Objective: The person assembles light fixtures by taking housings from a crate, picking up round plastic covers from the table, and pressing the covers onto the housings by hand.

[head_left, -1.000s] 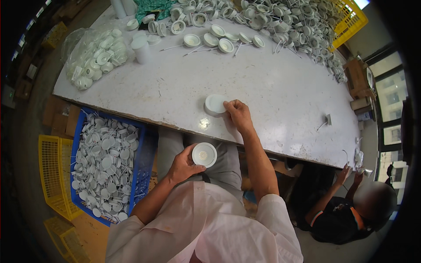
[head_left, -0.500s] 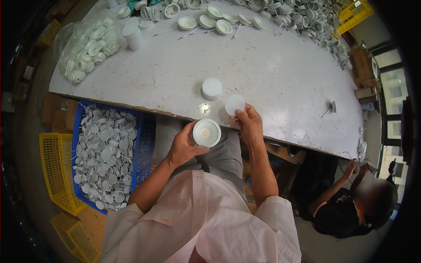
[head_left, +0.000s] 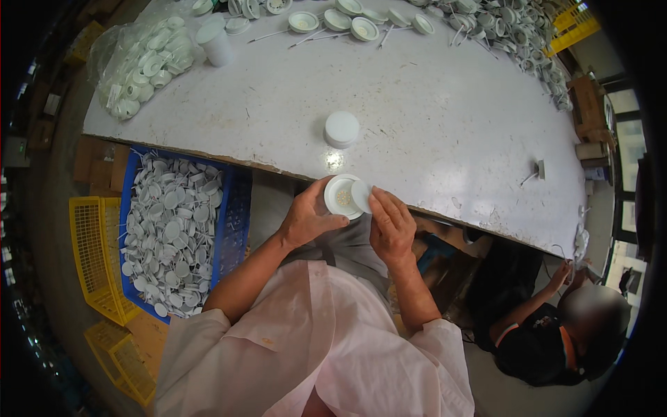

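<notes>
My left hand point(head_left: 304, 214) is closed around the side of a white round lamp housing point(head_left: 338, 195), held just off the table's front edge. Its open face is turned up, and a round board with small yellowish dots shows inside. Between the fingers and thumb of my right hand point(head_left: 393, 226) is a thin white disc point(head_left: 360, 197), tilted over the right part of the housing. Whether disc and housing touch, I cannot tell. Beyond both hands, a short stack of similar white discs point(head_left: 342, 129) stands on the white table point(head_left: 431, 132).
At left below the table edge sits a blue crate point(head_left: 219, 229) full of white round parts with wires, beside yellow crates point(head_left: 97, 257). A bag of housings point(head_left: 149, 62), loose housings point(head_left: 365, 28) and a large heap point(head_left: 497, 35) line the far side. Another person point(head_left: 556, 326) works at right.
My right hand has brought the disc down and left from beside the stack to over the housing. My left hand and the housing have shifted slightly right and away from me.
</notes>
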Tool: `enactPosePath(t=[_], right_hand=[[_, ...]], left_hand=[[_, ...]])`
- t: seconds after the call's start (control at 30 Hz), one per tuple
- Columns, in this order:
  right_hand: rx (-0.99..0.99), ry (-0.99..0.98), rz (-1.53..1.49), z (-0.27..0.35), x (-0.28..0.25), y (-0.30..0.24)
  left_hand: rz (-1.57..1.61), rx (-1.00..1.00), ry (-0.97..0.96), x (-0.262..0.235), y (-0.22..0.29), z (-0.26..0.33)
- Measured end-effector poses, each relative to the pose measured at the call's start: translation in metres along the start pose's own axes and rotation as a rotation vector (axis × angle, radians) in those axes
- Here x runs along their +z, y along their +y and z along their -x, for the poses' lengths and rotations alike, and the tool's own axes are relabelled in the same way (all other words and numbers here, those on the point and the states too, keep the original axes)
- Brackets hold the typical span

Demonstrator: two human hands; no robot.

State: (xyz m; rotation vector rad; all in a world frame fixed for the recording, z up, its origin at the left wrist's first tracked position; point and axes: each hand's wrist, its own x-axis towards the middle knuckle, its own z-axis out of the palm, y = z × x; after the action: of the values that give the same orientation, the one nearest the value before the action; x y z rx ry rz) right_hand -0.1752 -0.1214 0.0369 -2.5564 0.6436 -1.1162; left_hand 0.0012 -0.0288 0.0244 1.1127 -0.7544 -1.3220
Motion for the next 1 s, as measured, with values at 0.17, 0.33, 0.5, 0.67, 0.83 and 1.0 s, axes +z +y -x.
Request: enactPosePath(t=[0.17,0.33,0.5,0.67,0.83,1.0], right_hand=[[-0.056,-0.077,0.042,0.003,0.006,-0.006],[-0.034,-0.127,-0.013,0.004,0.012,-0.011],[-0.040,-0.113,-0.015,0.002,0.016,-0.017],[-0.051,-0.115,-0.007,0.002,0.016,-0.017],[-0.059,-0.101,0.006,0.000,0.016,-0.018],[-0.035,-0.087,-0.009,-0.004,0.013,-0.024]], left_hand=[[0.027,-0.028,0.058,0.001,0.000,-0.001],[0.014,-0.030,0.035,-0.001,-0.001,-0.001],[0.060,0.027,0.063,0.005,0.003,0.000],[-0.085,-0.032,0.138,0.003,0.006,0.001],[-0.100,0.030,0.166,0.006,0.000,-0.001],[-0.135,0.018,0.176,0.009,0.003,-0.001]])
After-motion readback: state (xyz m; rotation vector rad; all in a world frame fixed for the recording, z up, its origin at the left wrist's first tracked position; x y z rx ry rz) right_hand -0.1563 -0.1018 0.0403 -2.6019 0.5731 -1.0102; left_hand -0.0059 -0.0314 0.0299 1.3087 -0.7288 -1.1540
